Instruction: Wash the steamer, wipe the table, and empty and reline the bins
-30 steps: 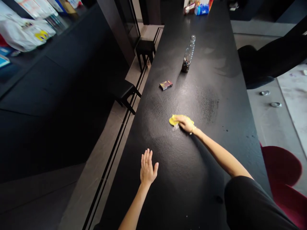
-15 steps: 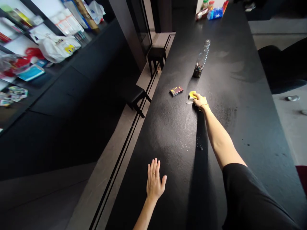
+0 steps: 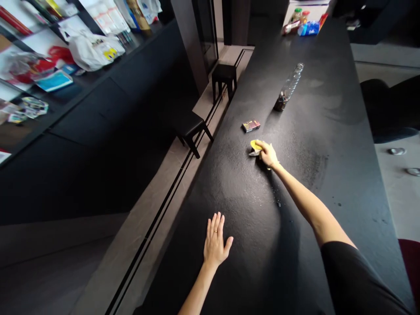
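Across the long black table my right arm stretches forward, and my right hand presses a yellow and whitish cloth against the surface. The fingers are closed over the cloth, which sticks out on their left side. My left hand lies flat on the tabletop near its left edge, fingers stretched, holding nothing. Wet streaks and small drops mark the surface around the right forearm. Just beyond the cloth lies a small dark box. Farther back stands a clear ridged bottle with dark bits at its base.
Jars and a blue packet sit at the table's far end. Two black stools stand on the floor to the left. Beyond them, a dark counter holds a white plastic bag. A dark chair is at the right.
My right hand has drawn the cloth nearer and to the left over the table. My left hand stays flat on the surface. The camera view has shifted slightly.
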The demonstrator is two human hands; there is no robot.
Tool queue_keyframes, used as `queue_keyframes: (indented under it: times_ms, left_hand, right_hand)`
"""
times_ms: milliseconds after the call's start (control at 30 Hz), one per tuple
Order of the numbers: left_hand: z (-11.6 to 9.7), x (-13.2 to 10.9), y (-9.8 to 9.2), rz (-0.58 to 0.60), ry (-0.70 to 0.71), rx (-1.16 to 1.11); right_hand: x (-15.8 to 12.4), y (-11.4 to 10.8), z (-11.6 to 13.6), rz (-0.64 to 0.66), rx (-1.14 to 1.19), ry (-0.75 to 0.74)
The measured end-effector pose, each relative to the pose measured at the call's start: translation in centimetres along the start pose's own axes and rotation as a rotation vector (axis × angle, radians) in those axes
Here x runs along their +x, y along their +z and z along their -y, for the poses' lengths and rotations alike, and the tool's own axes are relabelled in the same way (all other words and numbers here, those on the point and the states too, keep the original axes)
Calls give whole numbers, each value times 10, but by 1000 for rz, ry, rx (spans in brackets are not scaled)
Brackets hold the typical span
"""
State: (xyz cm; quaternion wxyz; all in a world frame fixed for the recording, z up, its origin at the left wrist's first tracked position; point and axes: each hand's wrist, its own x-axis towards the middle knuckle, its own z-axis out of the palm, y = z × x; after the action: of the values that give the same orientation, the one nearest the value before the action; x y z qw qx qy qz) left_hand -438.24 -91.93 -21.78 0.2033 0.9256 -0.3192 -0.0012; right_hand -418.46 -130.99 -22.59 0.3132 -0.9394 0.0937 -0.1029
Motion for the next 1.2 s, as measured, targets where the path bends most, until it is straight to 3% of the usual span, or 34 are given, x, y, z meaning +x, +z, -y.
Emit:
queue_keyframes:
  times_ms: [67, 167, 300, 400, 500, 600, 667, 733, 800, 867, 967, 1067, 1200]
  left_hand:
    - [0, 0, 0, 4, -4, 7]
    - [0, 0, 0, 13, -10, 11]
    - [1, 0, 0, 21, -16, 5]
    - [1, 0, 0, 27, -12, 0]
    - [1, 1, -1, 22, -12, -3]
    - [1, 1, -2, 10, -4, -11]
    - [1, 2, -2, 6, 0, -23]
    - [1, 2, -1, -1, 1, -41]
    - [1, 3, -1, -18, -1, -59]
    - [1, 3, 1, -31, -2, -71]
    - [1, 4, 1, -37, 8, -78]
    - [1, 4, 2, -34, 17, -80]
    - [0, 5, 2, -29, 19, -82]
  right_hand:
    - [43, 7, 2, -17, -81, 120]
    - [89, 26, 17, 63, -141, 110]
    - [96, 47, 42, 165, -133, -90]
    - [57, 49, 54, 265, -66, -287]
    - [-17, 43, 63, 381, 37, -440]
    - [-97, 27, 67, 550, 186, -543]
    - [-128, 7, 59, 586, 281, -520]
    - [-133, -21, 35, 449, 296, -371]
    - [-117, -52, -1, 205, 200, -131]
    - [-98, -74, -40, 46, 72, 93]
    - [-92, -80, -68, -26, -55, 213]
    - [-128, -56, -43, 37, -97, 114]
    - [-215, -24, 30, 225, 16, -23]
